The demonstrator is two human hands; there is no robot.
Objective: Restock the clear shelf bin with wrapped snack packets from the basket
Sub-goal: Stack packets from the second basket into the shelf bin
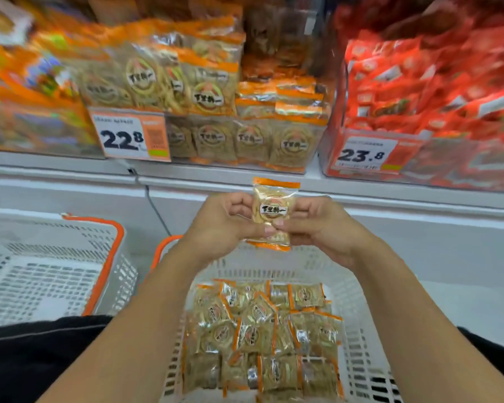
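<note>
Left hand [226, 221]: curled, thumb and fingertips pinching the left edge of the held packet; just above frame centre, forearm running down toward 7 o'clock.
Right hand [317, 225]: curled likewise, thumb on the packet's front near the lower right corner, fingers behind; forearm running down toward 5 o'clock.
Held packet [272, 213]: upright between both hands, orange strips at top and bottom, round label with dark characters facing the camera; above the basket, below the shelf edge.
Basket [358, 338]: white lattice plastic with an orange handle, at 6 o'clock, under both forearms.
Basket packets [262, 335]: many of the same wrapped kind, lying flat and overlapping across the floor of the basket.
Clear shelf bin [245, 135]: at 12 o'clock on the white shelf, stocked with matching packets, a standing row in front and more stacked behind and above.
Price tag 22.8 [131, 135]: on the bin's front at its left end, toward 11 o'clock.
Red packets bin [437, 112]: at 1 to 2 o'clock, just beside the clear bin, carrying a tag reading 23.8.
Second basket [47, 271]: white with orange trim, at 9 o'clock, apart from the first.
Shelf [361, 184]: white ledge crossing the frame just above the hands.
Blur: top and left edges smeared; packets there orange, details unreadable.
</note>
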